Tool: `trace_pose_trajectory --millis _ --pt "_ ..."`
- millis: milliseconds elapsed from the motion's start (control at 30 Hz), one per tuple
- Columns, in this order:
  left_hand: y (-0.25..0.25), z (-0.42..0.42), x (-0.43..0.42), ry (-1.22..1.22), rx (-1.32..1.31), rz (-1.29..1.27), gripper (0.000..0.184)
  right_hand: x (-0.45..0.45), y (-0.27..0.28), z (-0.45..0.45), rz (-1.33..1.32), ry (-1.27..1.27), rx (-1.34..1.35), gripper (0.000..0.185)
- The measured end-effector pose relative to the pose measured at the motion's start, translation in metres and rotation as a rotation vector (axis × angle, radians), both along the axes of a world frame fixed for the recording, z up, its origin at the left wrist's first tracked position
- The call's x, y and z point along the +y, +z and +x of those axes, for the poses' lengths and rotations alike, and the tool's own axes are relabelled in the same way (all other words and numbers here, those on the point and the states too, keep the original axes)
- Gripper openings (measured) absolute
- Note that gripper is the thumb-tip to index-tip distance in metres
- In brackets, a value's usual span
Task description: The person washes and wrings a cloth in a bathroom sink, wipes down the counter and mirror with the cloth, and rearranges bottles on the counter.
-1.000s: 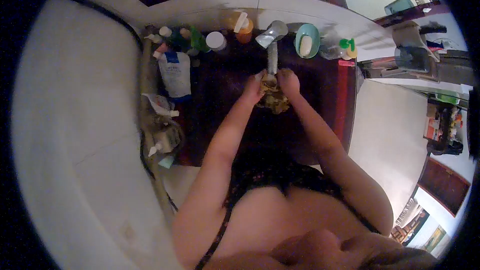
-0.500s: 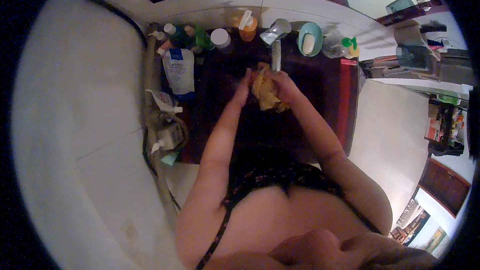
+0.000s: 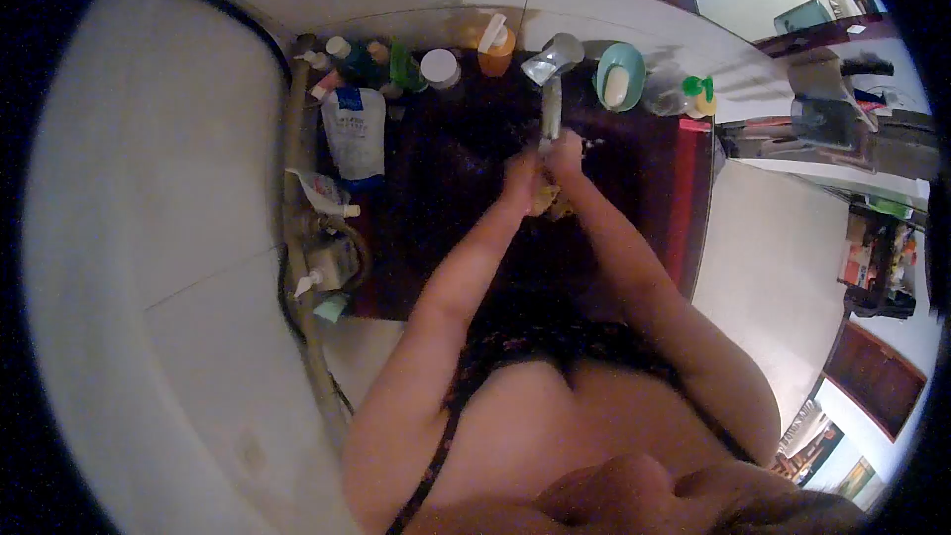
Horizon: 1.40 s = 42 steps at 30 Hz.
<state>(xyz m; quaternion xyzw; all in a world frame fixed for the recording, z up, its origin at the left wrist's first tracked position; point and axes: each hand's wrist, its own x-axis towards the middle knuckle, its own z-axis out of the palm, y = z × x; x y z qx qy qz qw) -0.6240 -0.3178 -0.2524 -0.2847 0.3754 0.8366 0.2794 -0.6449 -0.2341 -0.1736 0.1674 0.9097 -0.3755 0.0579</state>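
Both hands meet just in front of the silver faucet (image 3: 553, 104), over the dark red sink counter (image 3: 436, 154). My left hand (image 3: 522, 181) is closed on a wet yellow-brown cloth (image 3: 547, 205). Pressed against it from the right, my right hand (image 3: 565, 159) is closed on the same cloth. Most of the cloth is hidden by the hands, and a crumpled part hangs out below them. Water shows around the faucet's end and splashes beside my right hand.
Along the back edge stand an orange pump bottle (image 3: 496, 48), a white-lidded jar (image 3: 441, 69), a teal soap dish (image 3: 620, 76) and a green-topped bottle (image 3: 699, 97). A white pouch (image 3: 356, 137) and other bottles line the left side.
The hands were apart with the cloth spread between them; now they are pressed together around it, and less of the cloth shows. My left hand has moved right.
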Motion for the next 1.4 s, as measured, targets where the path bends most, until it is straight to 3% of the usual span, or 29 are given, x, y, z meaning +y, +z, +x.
trace_pose_trajectory --millis 67,100,133,167,200,233,267,367,400,433,467,567,667,733,767,833,867,900,933,967,1000,1067,1100,1133,1167,1233,1267,1333,1400 --pt "0.023 -0.013 -0.011 -0.171 -0.101 -0.299 0.026 -0.009 -0.029 0.006 0.01 -0.014 -0.027 0.023" --pt "0.017 -0.016 -0.018 -0.169 -0.103 -0.299 0.026 -0.019 -0.019 0.009 0.026 -0.027 -0.06 0.024" --pt "0.011 -0.012 -0.021 -0.136 0.019 -0.005 0.025 -0.03 -0.007 0.025 0.274 0.308 0.492 0.029" --pt "0.01 -0.009 -0.019 -0.117 0.084 0.139 0.025 -0.025 -0.005 0.022 0.278 0.307 0.483 0.029" --pt "0.009 -0.006 -0.017 -0.104 0.139 0.289 0.024 -0.021 -0.004 0.013 0.056 0.062 0.242 0.023" --pt "0.01 -0.001 -0.011 -0.102 0.083 0.187 0.026 -0.019 -0.002 0.006 -0.169 -0.18 0.002 0.02" --pt "0.014 -0.001 -0.005 -0.095 0.035 0.085 0.029 0.0 0.007 0.005 -0.012 0.055 0.098 0.015" --pt "0.029 -0.011 -0.012 -0.133 -0.063 -0.058 0.041 0.019 0.002 0.004 0.091 0.184 0.133 0.028" --pt "0.039 -0.02 -0.019 -0.172 -0.112 -0.053 0.045 0.022 -0.012 0.01 0.179 0.349 0.544 0.046" --pt "0.051 -0.024 -0.025 -0.221 -0.17 -0.047 0.049 0.022 -0.041 0.017 0.182 0.347 0.538 0.046" --pt "0.069 -0.027 -0.033 -0.281 -0.196 0.092 0.054 0.021 -0.075 0.025 -0.065 0.4 0.326 0.052" --pt "0.062 -0.036 -0.033 -0.406 -0.003 -0.101 0.058 0.001 0.016 0.034 -0.068 0.535 0.021 0.081" --pt "0.089 -0.036 -0.037 -0.436 -0.131 -0.023 0.059 -0.001 0.021 0.03 0.061 0.519 0.009 0.087" --pt "0.054 -0.025 -0.047 -0.377 -0.002 0.022 0.058 -0.001 0.017 0.033 -0.276 0.354 0.003 0.057" --pt "0.037 -0.019 -0.05 -0.32 0.123 0.07 0.056 0.002 0.02 0.033 -0.274 0.351 0.0 0.057" --pt "0.033 -0.002 -0.052 -0.416 0.249 -0.109 0.054 0.012 0.029 0.025 -1.028 0.169 -0.205 0.042" --pt "0.031 0.004 -0.054 -0.51 0.376 -0.296 0.053 0.02 0.021 0.024 -1.026 0.168 -0.201 0.042" --pt "0.019 0.006 -0.058 -0.509 0.384 -0.296 0.053 0.031 0.009 0.023 -1.078 -0.085 -0.143 0.039" --pt "0.006 0.007 -0.063 -0.383 0.295 -0.06 0.051 0.042 -0.003 0.023 -1.119 -0.338 -0.084 0.036" --pt "-0.002 0.009 -0.067 -0.254 0.202 0.173 0.05 0.048 -0.005 0.024 -1.118 -0.334 -0.082 0.036" --pt "0.04 0.008 -0.064 -0.125 0.151 0.21 0.041 0.051 -0.006 0.027 -0.81 -0.242 -0.084 0.033" --pt "0.04 -0.01 -0.055 -0.119 0.068 0.194 0.037 0.042 -0.001 0.038 -0.361 0.0 0.041 0.027" --pt "0.04 -0.015 -0.051 -0.121 -0.009 0.18 0.034 0.013 0.004 0.057 -0.089 0.33 0.44 0.034" --pt "0.049 -0.016 -0.043 -0.108 -0.086 0.125 0.029 -0.004 0.006 0.066 -0.124 0.362 0.48 0.03" --pt "0.037 -0.013 -0.036 -0.109 -0.086 0.126 0.029 -0.012 0.005 0.064 -0.123 0.362 0.48 0.03" --pt "0.001 -0.006 -0.026 -0.068 -0.159 0.429 0.027 -0.023 -0.002 0.057 -0.003 0.296 0.459 0.022" --pt "-0.001 -0.006 -0.02 -0.065 -0.162 0.426 0.027 -0.025 -0.025 0.04 0.071 0.007 0.227 0.032" --pt "-0.004 -0.003 -0.015 -0.044 -0.023 -0.206 0.026 -0.02 0.0 0.016 0.121 -0.029 0.175 0.032" --pt "0.04 -0.002 -0.019 -0.033 0.009 -0.217 0.026 -0.021 0.006 0.005 0.23 -0.107 -0.001 0.033"
